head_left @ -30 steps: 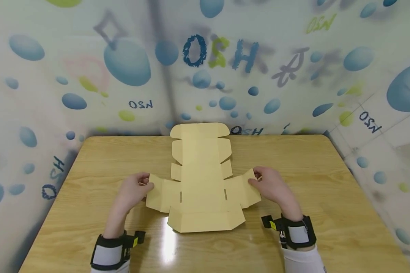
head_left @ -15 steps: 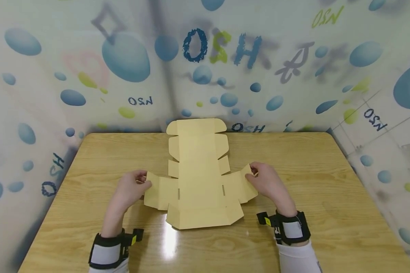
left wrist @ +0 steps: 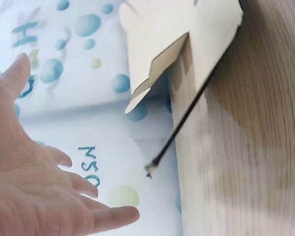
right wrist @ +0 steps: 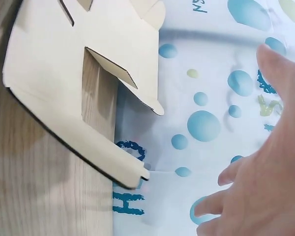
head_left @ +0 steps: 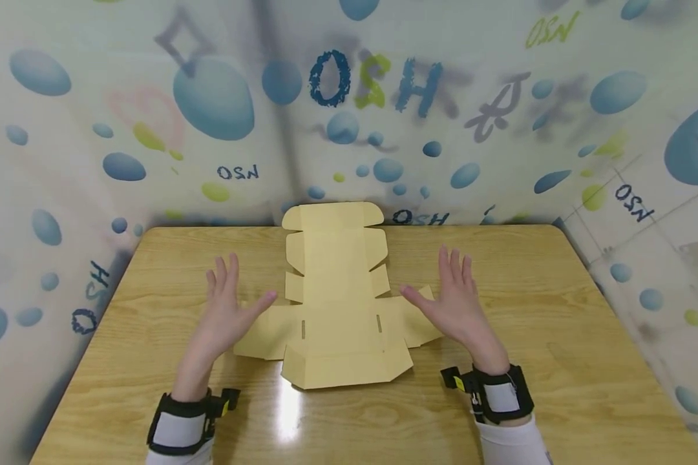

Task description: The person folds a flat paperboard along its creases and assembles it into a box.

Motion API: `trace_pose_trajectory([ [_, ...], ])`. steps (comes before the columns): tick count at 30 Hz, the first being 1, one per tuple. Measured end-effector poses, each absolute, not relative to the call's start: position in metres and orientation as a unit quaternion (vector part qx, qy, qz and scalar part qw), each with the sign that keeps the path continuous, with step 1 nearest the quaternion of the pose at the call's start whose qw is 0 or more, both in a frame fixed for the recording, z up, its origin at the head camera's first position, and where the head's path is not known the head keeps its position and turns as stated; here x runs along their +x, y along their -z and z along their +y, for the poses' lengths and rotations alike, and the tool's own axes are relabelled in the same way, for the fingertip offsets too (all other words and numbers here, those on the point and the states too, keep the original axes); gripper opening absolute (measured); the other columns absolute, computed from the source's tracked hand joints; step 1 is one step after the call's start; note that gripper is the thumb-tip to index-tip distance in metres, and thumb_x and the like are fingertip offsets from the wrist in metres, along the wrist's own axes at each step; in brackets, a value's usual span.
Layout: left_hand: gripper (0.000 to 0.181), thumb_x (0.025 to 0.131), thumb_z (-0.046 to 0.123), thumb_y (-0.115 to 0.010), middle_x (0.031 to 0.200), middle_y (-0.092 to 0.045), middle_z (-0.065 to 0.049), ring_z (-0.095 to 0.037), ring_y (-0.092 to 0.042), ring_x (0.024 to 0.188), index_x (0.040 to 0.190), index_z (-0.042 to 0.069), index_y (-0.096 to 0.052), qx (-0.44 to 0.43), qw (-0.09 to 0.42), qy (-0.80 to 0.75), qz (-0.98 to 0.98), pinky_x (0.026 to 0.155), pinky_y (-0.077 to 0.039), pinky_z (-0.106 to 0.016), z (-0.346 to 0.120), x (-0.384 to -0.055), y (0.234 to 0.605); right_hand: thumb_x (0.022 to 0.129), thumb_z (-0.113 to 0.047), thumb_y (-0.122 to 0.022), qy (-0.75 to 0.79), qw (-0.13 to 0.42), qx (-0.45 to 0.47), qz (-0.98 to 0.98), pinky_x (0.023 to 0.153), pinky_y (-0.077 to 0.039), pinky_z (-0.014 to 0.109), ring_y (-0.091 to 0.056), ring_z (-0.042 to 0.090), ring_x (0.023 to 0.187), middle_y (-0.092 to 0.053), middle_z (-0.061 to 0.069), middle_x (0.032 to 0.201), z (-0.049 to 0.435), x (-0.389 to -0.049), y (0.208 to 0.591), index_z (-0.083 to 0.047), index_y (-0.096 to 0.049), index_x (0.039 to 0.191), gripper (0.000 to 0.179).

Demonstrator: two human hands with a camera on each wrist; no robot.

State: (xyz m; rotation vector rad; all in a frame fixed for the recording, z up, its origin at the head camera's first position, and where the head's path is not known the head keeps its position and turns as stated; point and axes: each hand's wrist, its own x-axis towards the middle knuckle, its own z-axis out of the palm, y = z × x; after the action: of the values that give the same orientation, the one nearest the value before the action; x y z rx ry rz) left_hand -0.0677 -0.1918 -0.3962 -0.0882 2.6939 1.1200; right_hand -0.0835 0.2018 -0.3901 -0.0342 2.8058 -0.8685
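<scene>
An unfolded cardboard box blank (head_left: 340,284) lies on the table, its long panel running away from me and its side flaps spread. My left hand (head_left: 225,320) hovers over the left side flap with fingers straight and thumb spread. Over the right side flap, my right hand (head_left: 456,307) is spread the same way, holding nothing. In the left wrist view the left hand (left wrist: 44,162) stands apart from the cardboard (left wrist: 206,29). The right wrist view likewise has a gap between the right hand (right wrist: 265,162) and the cardboard (right wrist: 49,64).
The wooden table (head_left: 558,336) reaches back to a wall (head_left: 483,161) printed with blue and green spots and letters. The blank's far end meets the wall at the table's back edge. Each wrist wears a black strap (head_left: 503,394) with a small camera.
Both hands have let go of the side flaps they were pinching and spread their fingers. The left flap lies flatter now; the blank has otherwise kept its place.
</scene>
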Motion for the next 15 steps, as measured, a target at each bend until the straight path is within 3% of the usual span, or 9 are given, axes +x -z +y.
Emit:
trace_pose_trajectory([
  [8,0.108,0.101,0.061,-0.059,0.174,0.017,-0.027,-0.059,0.013,0.159,0.169,0.008,0.007,0.050,0.109,-0.306,0.945,0.123,-0.010,-0.081,-0.196,-0.099,0.388,0.098,-0.068,-0.057,0.289,0.088,-0.030,0.953,0.128,-0.006,0.075,0.015,0.050,0.163,0.012,0.025,0.176,0.206,-0.054,0.389,-0.006,0.007,0.168,0.114],
  [15,0.086,0.107,0.047,-0.054,0.170,-0.025,-0.033,-0.053,-0.033,0.155,0.168,0.000,-0.014,0.082,0.135,-0.307,0.939,0.125,-0.034,-0.066,-0.189,-0.147,0.381,0.100,-0.065,-0.058,0.284,0.076,-0.059,0.954,0.123,-0.030,0.072,-0.023,0.054,0.158,-0.020,0.029,0.173,0.196,-0.020,0.389,0.000,-0.015,0.168,0.103],
])
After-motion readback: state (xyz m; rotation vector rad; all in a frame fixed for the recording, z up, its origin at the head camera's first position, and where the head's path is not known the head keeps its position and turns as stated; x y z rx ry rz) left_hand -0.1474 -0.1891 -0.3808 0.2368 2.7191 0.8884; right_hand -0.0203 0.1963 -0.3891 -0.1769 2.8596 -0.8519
